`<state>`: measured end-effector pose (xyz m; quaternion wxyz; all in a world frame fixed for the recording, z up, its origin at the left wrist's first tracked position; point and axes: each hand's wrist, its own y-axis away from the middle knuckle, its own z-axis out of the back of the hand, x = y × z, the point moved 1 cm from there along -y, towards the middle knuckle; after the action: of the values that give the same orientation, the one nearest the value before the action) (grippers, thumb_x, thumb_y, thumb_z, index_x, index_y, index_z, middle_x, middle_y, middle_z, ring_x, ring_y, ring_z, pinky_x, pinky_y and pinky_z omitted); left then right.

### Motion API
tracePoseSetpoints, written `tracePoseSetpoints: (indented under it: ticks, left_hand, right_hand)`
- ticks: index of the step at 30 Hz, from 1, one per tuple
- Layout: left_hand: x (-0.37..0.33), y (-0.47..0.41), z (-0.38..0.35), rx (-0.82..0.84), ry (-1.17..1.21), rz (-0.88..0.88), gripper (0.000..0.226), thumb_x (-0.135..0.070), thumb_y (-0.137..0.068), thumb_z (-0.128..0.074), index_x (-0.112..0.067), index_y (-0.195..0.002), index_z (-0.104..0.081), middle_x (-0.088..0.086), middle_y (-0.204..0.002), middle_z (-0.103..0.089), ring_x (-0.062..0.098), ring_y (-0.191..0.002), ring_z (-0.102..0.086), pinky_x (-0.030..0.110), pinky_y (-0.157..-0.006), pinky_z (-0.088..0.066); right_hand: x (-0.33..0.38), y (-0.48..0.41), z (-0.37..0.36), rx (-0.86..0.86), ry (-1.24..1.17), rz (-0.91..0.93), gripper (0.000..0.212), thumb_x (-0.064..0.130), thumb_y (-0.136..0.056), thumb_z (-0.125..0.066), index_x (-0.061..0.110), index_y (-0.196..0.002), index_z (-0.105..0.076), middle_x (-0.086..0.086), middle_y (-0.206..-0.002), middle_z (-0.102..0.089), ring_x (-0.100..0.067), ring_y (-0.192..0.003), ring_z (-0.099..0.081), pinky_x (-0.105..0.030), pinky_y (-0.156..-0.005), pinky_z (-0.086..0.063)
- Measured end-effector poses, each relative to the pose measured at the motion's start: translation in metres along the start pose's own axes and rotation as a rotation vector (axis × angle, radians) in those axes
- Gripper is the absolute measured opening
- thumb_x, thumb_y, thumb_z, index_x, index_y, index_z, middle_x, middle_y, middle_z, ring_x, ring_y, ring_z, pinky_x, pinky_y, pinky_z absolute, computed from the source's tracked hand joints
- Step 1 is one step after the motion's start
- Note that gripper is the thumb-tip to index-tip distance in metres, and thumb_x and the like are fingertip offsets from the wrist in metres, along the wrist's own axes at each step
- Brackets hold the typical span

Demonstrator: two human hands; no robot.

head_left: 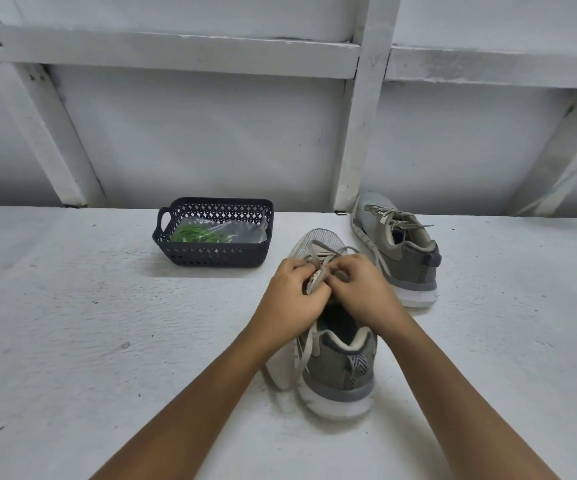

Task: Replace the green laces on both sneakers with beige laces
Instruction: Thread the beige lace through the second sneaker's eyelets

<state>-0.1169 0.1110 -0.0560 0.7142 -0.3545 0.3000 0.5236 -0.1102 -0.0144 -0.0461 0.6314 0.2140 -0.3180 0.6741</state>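
Both hands meet over the tongue of the near sneaker (339, 362), fingers curled shut. The left hand (292, 299) pinches the beige lace (309, 344) at the tongue, and the right hand (361, 292) pinches the same lace just beside it. A loose length of that lace hangs below the left hand, down the sneaker's side to the white surface (107, 341). Beyond the right hand, apart from the near one, stands the far sneaker (401, 247), already laced in beige. Beyond the left hand sits a dark basket (211, 256) holding the green laces (199, 234) inside a clear bag.
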Motion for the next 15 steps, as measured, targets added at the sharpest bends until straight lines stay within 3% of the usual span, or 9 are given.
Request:
tracePoseSetpoints:
  ticks: [2, 4, 7, 9, 10, 12, 14, 15]
  left_hand:
    - [-0.002, 0.002, -0.002, -0.051, 0.01, 0.044, 0.015, -0.016, -0.089, -0.052, -0.009, -0.097, -0.062, 0.003, -0.103, -0.051, 0.017, -0.101, -0.052, 0.019, -0.079, -0.033]
    - [-0.004, 0.006, -0.004, -0.101, 0.015, 0.057, 0.025, -0.016, -0.089, -0.051, -0.01, -0.111, -0.061, 0.004, -0.108, -0.056, 0.018, -0.102, -0.053, 0.021, -0.08, -0.036]
    - [-0.008, 0.011, -0.004, -0.167, 0.091, 0.072, 0.038, -0.017, -0.089, -0.053, -0.019, -0.127, -0.055, 0.0, -0.115, -0.061, 0.018, -0.108, -0.056, 0.026, -0.088, -0.043]
    - [-0.01, 0.013, -0.002, -0.194, 0.11, 0.117, 0.05, -0.016, -0.09, -0.053, -0.017, -0.138, -0.044, -0.001, -0.123, -0.059, 0.018, -0.113, -0.055, 0.023, -0.089, -0.04]
    - [-0.01, 0.014, -0.002, -0.203, 0.115, 0.127, 0.052, -0.016, -0.09, -0.054, -0.016, -0.14, -0.042, -0.001, -0.123, -0.06, 0.018, -0.112, -0.056, 0.022, -0.087, -0.04]
    - [-0.009, 0.016, -0.001, -0.21, 0.122, 0.128, 0.053, -0.017, -0.09, -0.054, -0.018, -0.141, -0.039, -0.002, -0.122, -0.06, 0.018, -0.108, -0.057, 0.025, -0.086, -0.043]
    - [-0.009, 0.017, -0.002, -0.199, 0.137, 0.13, 0.055, -0.018, -0.091, -0.054, -0.021, -0.142, -0.036, -0.004, -0.123, -0.059, 0.014, -0.101, -0.057, 0.025, -0.083, -0.043]
    - [-0.008, 0.017, -0.002, -0.197, 0.142, 0.131, 0.054, -0.019, -0.091, -0.054, -0.022, -0.142, -0.036, -0.005, -0.123, -0.059, 0.012, -0.098, -0.056, 0.024, -0.081, -0.042]
  right_hand:
    - [-0.001, 0.0, -0.001, 0.002, 0.004, 0.013, 0.006, 0.017, -0.091, -0.056, 0.019, -0.086, -0.06, -0.001, -0.1, -0.047, -0.012, -0.096, -0.048, -0.016, -0.074, -0.028]
    - [-0.002, -0.001, -0.002, -0.02, -0.037, 0.035, 0.007, 0.016, -0.092, -0.054, 0.02, -0.087, -0.055, -0.002, -0.104, -0.045, -0.012, -0.099, -0.049, -0.012, -0.076, -0.028]
    - [-0.001, 0.005, 0.0, -0.091, -0.102, 0.082, 0.009, 0.013, -0.094, -0.051, 0.018, -0.088, -0.053, -0.001, -0.104, -0.044, 0.005, -0.087, -0.045, -0.002, -0.073, -0.029]
    - [0.0, 0.011, 0.003, -0.179, -0.159, 0.09, 0.011, 0.012, -0.096, -0.049, 0.018, -0.087, -0.052, 0.0, -0.098, -0.049, 0.011, -0.084, -0.046, -0.002, -0.074, -0.031]
    - [0.0, 0.013, 0.007, -0.216, -0.272, 0.058, 0.012, 0.013, -0.097, -0.047, 0.016, -0.087, -0.053, 0.001, -0.095, -0.054, 0.011, -0.083, -0.05, -0.003, -0.075, -0.035]
    - [0.007, 0.014, 0.02, -0.229, -0.75, -0.043, 0.021, 0.013, -0.1, -0.039, 0.011, -0.084, -0.052, -0.001, -0.085, -0.067, 0.002, -0.084, -0.063, -0.014, -0.081, -0.047]
    - [0.012, 0.014, 0.036, -0.135, -1.23, -0.119, 0.03, 0.013, -0.103, -0.03, 0.007, -0.078, -0.046, -0.005, -0.067, -0.068, -0.016, -0.072, -0.07, -0.029, -0.074, -0.058]
    - [0.014, 0.013, 0.043, -0.092, -1.322, -0.15, 0.032, 0.014, -0.103, -0.029, 0.008, -0.075, -0.044, -0.005, -0.058, -0.061, -0.019, -0.06, -0.066, -0.033, -0.067, -0.059]
